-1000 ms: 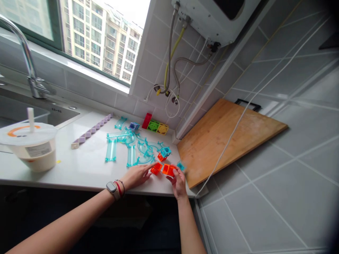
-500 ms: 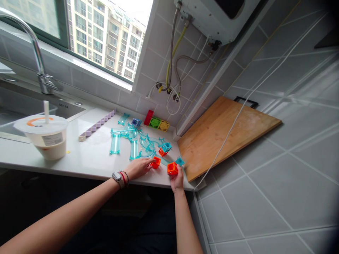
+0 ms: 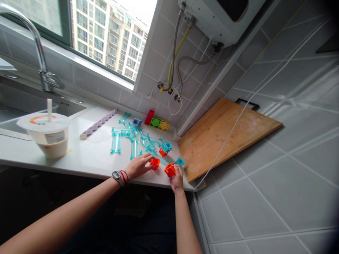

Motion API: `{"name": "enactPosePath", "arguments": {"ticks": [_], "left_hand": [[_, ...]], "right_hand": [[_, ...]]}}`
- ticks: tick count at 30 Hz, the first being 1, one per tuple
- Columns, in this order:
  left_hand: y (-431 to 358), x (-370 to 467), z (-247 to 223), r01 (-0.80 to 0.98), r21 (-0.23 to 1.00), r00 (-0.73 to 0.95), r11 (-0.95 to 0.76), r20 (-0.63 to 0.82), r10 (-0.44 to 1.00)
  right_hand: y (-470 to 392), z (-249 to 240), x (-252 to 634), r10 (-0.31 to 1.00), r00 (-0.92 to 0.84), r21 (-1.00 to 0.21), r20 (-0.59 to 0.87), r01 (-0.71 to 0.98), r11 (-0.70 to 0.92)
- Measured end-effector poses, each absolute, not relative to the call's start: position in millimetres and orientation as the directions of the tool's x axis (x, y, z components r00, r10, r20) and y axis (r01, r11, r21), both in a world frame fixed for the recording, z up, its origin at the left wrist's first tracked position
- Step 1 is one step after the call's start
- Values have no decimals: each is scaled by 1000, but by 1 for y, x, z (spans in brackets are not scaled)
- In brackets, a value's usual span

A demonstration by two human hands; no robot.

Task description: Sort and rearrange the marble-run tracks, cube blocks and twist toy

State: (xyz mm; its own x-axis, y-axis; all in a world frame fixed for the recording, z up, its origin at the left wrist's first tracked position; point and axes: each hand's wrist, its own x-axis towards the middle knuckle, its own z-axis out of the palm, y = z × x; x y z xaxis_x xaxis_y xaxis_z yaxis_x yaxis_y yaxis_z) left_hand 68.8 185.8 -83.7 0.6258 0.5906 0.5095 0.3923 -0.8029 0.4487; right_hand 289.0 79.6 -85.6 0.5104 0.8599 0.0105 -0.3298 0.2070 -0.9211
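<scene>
An orange cube block (image 3: 170, 169) with round openings in its faces is held in my right hand (image 3: 177, 179), close to the counter's front edge. To its left, a second orange cube block (image 3: 155, 163) rests on the counter. My left hand (image 3: 140, 165), with a watch and bracelets at the wrist, reaches over that block's left side, its thumb and fingers apart. Just behind, a light-blue cube block (image 3: 166, 147) sits on another orange block (image 3: 162, 152). Transparent teal track pieces (image 3: 135, 148) spread behind my left hand. A teal piece (image 3: 179, 161) lies by my right hand.
Red, green (image 3: 155, 122) and yellow blocks line the wall, with a blue block (image 3: 137, 122) nearby. A lilac folding strip (image 3: 98, 124) and a lidded drink cup (image 3: 47, 137) stand left, near the sink. A wooden board (image 3: 225, 137) leans at right, crossed by a white cable.
My left hand's fingers have lifted and spread at the block on the counter. My right hand has turned its orange block and brought it slightly left.
</scene>
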Motion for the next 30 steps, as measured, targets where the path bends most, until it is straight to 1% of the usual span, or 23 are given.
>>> {"name": "enactPosePath", "arguments": {"ticks": [3, 5, 8, 11, 14, 19, 23, 25, 27, 28, 30], "left_hand": [[186, 68, -82, 310, 460, 584, -832, 599, 548], [186, 69, -83, 254, 454, 590, -854, 627, 509], [187, 71, -87, 223, 446, 646, -867, 598, 474], [188, 72, -91, 244, 472, 668, -847, 552, 499], [188, 71, -91, 278, 504, 662, -818, 517, 543], [184, 68, -81, 267, 556, 661, -787, 488, 569], [183, 65, -78, 245, 602, 667, -760, 464, 583], [185, 65, -79, 237, 625, 670, -744, 449, 591], [187, 65, -81, 236, 648, 675, -724, 427, 602], [187, 65, -82, 237, 656, 677, -717, 418, 606], [188, 66, -83, 236, 666, 680, -708, 408, 610]], "right_hand": [[81, -87, 289, 860, 510, -926, 0, -324, 193], [81, -88, 290, 857, 516, -928, -9, -324, 185], [81, -88, 291, 857, 515, -934, -30, -319, 159], [81, -88, 292, 866, 499, -951, -32, -283, 128], [80, -86, 292, 889, 458, -962, 1, -241, 125], [79, -83, 289, 927, 368, -972, 75, -182, 151], [80, -88, 286, 917, 385, -971, 109, -156, 181], [81, -89, 285, 910, 397, -977, 121, -113, 179], [83, -83, 285, 917, 372, -985, 145, -34, 169], [84, -76, 286, 924, 346, -986, 166, 33, 165], [89, -55, 288, 941, 256, -961, 221, 222, 165]]}}
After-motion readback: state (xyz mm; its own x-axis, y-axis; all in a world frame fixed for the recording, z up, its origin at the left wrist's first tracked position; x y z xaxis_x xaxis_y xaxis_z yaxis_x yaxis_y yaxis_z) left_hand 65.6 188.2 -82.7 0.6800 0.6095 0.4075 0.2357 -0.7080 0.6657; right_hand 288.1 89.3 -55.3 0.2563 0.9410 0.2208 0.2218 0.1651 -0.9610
